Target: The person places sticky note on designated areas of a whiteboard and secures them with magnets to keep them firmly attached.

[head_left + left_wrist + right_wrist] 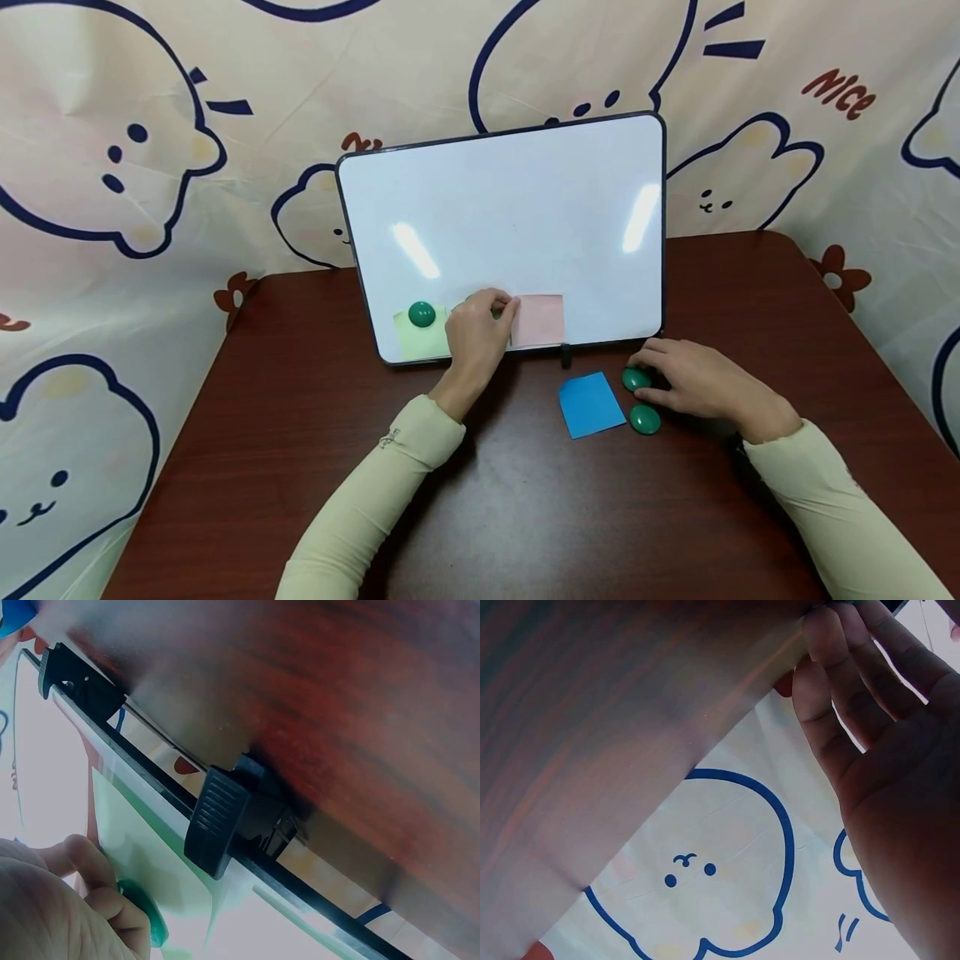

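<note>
Nearest of all, two cream sleeves reach out over the dark red worktop [315, 467], and ahead of them the right hand [693, 382] lies on the near right, its fingers bent over the farther of two loose green magnets [636, 379]; whether they pinch it or only rest on it I cannot tell, while the second loose magnet [645, 419] sits just nearer, beside a blue note [591, 404] lying flat. Farther off, the left hand [478, 333] is up against the lower edge of the propped whiteboard [510, 200], its fingertips curled round a green magnet [142, 911] that it presses onto a pale green note [131, 840], as the left wrist view shows. A pink note [537, 320] hangs just right of that hand with no magnet visible on it, and to the left another green note [417, 336] is held by its own magnet [422, 314]. These domed magnets look smooth, hard and light, probably slippery on top, so a pinch at the rim seems safest; the paper is thin and limp and would likely slide unless pinned flat
</note>
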### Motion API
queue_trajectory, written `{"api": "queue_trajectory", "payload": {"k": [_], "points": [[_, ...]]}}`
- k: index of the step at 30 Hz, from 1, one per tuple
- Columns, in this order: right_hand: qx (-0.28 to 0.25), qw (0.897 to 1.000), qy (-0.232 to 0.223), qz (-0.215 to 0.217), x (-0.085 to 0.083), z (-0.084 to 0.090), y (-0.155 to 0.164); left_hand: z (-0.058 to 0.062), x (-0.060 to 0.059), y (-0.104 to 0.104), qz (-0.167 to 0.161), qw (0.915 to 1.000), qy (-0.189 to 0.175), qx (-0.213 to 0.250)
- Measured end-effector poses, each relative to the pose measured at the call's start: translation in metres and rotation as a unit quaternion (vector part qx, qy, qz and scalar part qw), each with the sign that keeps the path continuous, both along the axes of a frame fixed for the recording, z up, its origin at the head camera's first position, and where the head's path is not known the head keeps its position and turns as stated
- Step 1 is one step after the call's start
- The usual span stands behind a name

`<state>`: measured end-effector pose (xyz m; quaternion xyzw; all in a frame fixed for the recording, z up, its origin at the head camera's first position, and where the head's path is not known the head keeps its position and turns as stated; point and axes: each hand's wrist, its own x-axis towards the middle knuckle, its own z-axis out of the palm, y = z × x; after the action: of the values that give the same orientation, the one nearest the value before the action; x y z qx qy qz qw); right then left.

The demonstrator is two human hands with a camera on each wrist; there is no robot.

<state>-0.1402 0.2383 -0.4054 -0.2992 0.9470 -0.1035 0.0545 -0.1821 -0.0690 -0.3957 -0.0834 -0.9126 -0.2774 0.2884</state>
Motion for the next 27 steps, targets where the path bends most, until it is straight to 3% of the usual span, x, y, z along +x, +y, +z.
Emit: {"api": "queue_trajectory", "payload": {"k": [27], "points": [[-0.061, 0.998, 0.027, 0.004, -0.0006, 0.0024, 0.0023, 0.0005, 0.0011, -0.0010, -0.002, 1.0000, 0.002, -0.005]]}}
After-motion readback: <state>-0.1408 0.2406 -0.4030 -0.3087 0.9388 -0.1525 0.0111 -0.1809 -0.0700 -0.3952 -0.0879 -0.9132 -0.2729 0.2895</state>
